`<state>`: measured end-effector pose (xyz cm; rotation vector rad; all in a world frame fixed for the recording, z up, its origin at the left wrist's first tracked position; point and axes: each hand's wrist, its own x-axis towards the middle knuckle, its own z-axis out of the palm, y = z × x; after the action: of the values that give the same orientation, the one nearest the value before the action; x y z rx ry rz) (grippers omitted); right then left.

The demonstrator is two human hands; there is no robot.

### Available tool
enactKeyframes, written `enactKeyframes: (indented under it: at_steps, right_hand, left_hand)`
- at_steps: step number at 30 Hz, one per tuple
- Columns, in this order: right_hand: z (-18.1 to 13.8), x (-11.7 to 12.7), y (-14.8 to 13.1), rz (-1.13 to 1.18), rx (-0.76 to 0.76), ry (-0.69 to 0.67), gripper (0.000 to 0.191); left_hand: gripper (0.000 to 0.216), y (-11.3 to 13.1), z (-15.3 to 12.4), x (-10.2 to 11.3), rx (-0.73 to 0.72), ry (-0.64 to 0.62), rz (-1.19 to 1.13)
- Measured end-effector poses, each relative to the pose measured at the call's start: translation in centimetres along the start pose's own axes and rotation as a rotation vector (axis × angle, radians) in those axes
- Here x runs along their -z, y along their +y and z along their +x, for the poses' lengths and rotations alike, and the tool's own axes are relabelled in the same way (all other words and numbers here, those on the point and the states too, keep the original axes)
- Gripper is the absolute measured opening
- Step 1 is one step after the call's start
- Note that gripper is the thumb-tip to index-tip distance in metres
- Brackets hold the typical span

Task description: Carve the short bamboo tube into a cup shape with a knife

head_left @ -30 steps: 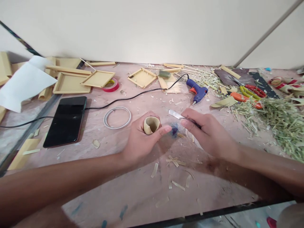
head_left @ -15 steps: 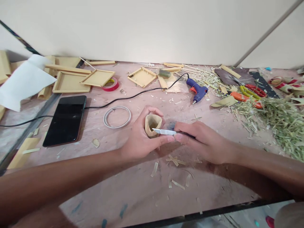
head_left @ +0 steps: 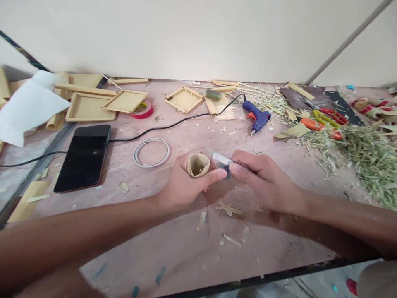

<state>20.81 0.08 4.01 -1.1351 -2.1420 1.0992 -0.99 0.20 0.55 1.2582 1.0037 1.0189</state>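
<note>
My left hand (head_left: 182,186) is wrapped round a short hollow bamboo tube (head_left: 197,164), its open end facing up toward me. Right beside it, my right hand (head_left: 265,180) grips a small knife (head_left: 222,159) whose pale blade points left, its tip at the tube's right rim. The two thumbs nearly touch just below the blade. Bamboo shavings (head_left: 228,210) lie on the pink tabletop (head_left: 173,248) beneath the hands.
A black phone (head_left: 83,157) with a cable lies at the left, a tape ring (head_left: 151,152) near it. Bamboo trays (head_left: 125,101), red tape (head_left: 142,111), a blue glue gun (head_left: 257,118), scissors (head_left: 328,118) and a heap of green shavings (head_left: 366,161) sit further back and right.
The knife blade swung from lying across the tube's mouth to angled up at its right rim. My left hand tilted the tube slightly and its thumb closed in.
</note>
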Motion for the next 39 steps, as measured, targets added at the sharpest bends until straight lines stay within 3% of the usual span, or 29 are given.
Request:
enactKeyframes:
  at_steps: [9, 13, 19, 25, 32, 39]
  right_hand:
    - [0.4, 1.2, -0.2, 0.026, 0.010, -0.019, 0.039]
    - [0.5, 1.0, 0.1, 0.015, -0.009, -0.031, 0.039]
    - [0.5, 0.6, 0.6, -0.058, 0.079, -0.130, 0.035]
    - [0.5, 0.3, 0.7, -0.062, 0.087, -0.129, 0.032]
    - [0.2, 0.3, 0.3, -0.014, 0.053, -0.158, 0.031]
    - [0.1, 0.3, 0.4, 0.024, 0.066, -0.179, 0.031]
  left_hand:
    - [0.023, -1.6, -0.3, 1.2, -0.052, -0.118, -0.397]
    - [0.013, -1.7, -0.2, 0.8, -0.012, -0.048, -0.306]
    - [0.026, -1.5, 0.0, 0.4, -0.028, -0.028, -0.280]
    - [0.041, -1.6, 0.0, 1.0, -0.032, -0.118, -0.330]
    - [0.036, -1.0, -0.5, 0.6, -0.144, -0.054, -0.021]
    - [0.035, -0.9, -0.3, 0.6, -0.203, -0.023, 0.056]
